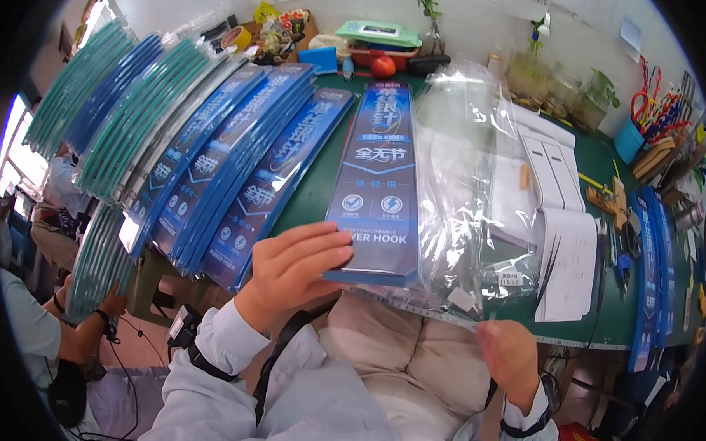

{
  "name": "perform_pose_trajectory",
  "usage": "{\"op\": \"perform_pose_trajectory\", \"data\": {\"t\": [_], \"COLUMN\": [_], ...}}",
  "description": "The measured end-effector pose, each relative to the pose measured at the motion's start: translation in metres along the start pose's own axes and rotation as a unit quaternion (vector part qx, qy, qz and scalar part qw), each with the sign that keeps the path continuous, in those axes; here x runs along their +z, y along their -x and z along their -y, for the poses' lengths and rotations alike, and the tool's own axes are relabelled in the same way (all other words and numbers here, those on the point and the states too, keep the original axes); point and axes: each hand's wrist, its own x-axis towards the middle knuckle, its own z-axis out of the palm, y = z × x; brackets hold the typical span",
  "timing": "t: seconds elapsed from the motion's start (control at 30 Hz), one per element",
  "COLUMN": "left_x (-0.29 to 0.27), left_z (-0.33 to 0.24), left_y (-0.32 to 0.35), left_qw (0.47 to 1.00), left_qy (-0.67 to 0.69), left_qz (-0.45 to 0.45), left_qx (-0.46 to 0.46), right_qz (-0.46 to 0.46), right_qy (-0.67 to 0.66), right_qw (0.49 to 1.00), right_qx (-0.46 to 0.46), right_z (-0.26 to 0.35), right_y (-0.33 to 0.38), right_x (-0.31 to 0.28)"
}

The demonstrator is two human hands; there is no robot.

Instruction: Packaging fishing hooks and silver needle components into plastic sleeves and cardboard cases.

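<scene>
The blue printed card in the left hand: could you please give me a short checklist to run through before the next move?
1. Left hand grips blue card at its near end: ok.
2. Right hand on clear plastic bags: ok.
3. Bag mouth open: cannot tell.
4. Card already inside a bag: cannot tell.
5. Card stacks to the left clear of the held card: ok.

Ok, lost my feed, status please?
Left hand grips blue card. Right hand pinches clear bag edge. Card stacks close left.
</scene>
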Motion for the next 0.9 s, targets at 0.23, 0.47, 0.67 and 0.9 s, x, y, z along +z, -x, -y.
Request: {"op": "perform_pose_trajectory", "data": {"t": [0.23,0.47,0.67,0.9], "left_x": [0.001,-0.007,-0.011,-0.012], "left_z": [-0.005,-0.004,-0.004,-0.008], "left_y": [-0.049,-0.09,-0.1,-0.109], "left_qw": [0.988,0.983,0.979,0.979], "left_qy": [0.14,0.163,0.179,0.177], "left_qz": [-0.057,-0.073,-0.083,-0.084], "left_qx": [-0.027,-0.049,-0.058,-0.064], "right_qz": [-0.158,0.056,-0.076,-0.166], "right_qy": [-0.062,-0.402,-0.432,-0.489], "right_qw": [0.985,0.913,0.898,0.846], "right_qx": [0.021,-0.04,0.037,0.131], "right_z": [0.047,0.056,0.078,0.084], "right_y": [-0.045,-0.089,-0.123,-0.169], "right_x": [-0.028,-0.053,-0.06,-0.06]}}
